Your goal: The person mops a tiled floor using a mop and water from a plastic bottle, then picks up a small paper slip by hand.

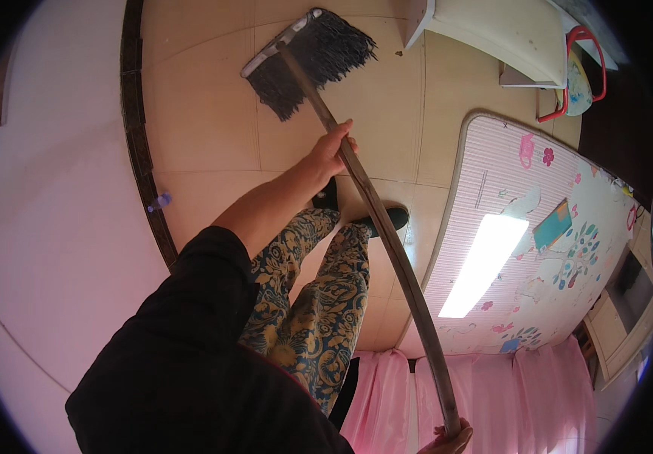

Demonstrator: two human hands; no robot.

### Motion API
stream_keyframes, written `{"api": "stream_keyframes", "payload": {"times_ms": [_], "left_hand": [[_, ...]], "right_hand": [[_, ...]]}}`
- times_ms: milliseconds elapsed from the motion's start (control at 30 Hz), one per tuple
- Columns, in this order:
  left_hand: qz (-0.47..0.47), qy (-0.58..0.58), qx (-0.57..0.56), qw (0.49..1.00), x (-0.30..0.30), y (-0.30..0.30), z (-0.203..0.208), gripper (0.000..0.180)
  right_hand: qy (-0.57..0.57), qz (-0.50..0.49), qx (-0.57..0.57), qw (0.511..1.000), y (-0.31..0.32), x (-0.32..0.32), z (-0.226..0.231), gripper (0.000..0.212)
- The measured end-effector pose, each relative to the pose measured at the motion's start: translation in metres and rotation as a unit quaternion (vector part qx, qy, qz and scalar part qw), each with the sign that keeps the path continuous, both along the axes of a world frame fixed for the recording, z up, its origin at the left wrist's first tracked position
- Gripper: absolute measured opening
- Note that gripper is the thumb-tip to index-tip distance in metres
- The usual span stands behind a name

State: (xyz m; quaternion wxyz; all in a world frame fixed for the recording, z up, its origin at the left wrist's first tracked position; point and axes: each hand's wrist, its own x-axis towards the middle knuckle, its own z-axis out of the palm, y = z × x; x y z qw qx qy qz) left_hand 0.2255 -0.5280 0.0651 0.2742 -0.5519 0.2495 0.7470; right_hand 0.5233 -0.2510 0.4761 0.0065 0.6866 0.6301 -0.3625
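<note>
You're standing over the tiled floor (198, 129) with a mop (375, 203) slanting across in front of you, its dark stringy head (334, 49) lying on the tiles well ahead of your feet. Your left hand (335, 145) is wrapping round the handle partway down, fingers curling over it; your right hand (451, 439) is closing round the top end, partly cut off by the lower edge of the view.

Here's the first worry: that handle is running close beside the rounded edge of the flower-printed table (485, 159), so a wide swing to your right could be knocking it, jarring your grip or shoving whatever is lying on top. Your right hand is sitting near the pink curtain (485, 386) as well, and a careless pull could be snagging the cloth.

Up front, the strands are spreading near the cream furniture (493, 34); pushing too far right could be catching them around its leg. Over on your left, a small purplish bottle (161, 200) is lying by the dark skirting, and a broad sweep that way could be sending it rolling.

And watch your shoes (390, 219): the tiles are shining just beside one. Whether that's water or light, I'm not able to tell, but wet tiles could be costing you your footing.
</note>
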Motion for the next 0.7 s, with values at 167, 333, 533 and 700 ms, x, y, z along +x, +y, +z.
{"api": "stream_keyframes", "payload": {"times_ms": [167,333,533,700], "left_hand": [[-0.149,0.092,-0.208,0.962,-0.123,-0.147,-0.006,0.02],[0.023,0.065,-0.153,0.986,-0.092,-0.125,0.045,0.017],[0.143,-0.001,-0.046,0.989,-0.009,-0.055,0.075,0.016],[0.219,-0.044,0.055,0.973,0.025,0.04,0.131,0.02]], "right_hand": [[0.095,0.231,-0.19,0.95,-0.099,-0.07,-0.055,0.045],[0.044,0.155,-0.19,0.968,-0.049,-0.05,-0.099,0.035],[-0.005,0.008,-0.114,0.993,0.085,-0.02,-0.102,0.029],[0.025,-0.003,-0.083,0.996,0.245,-0.071,-0.066,0.032]]}}
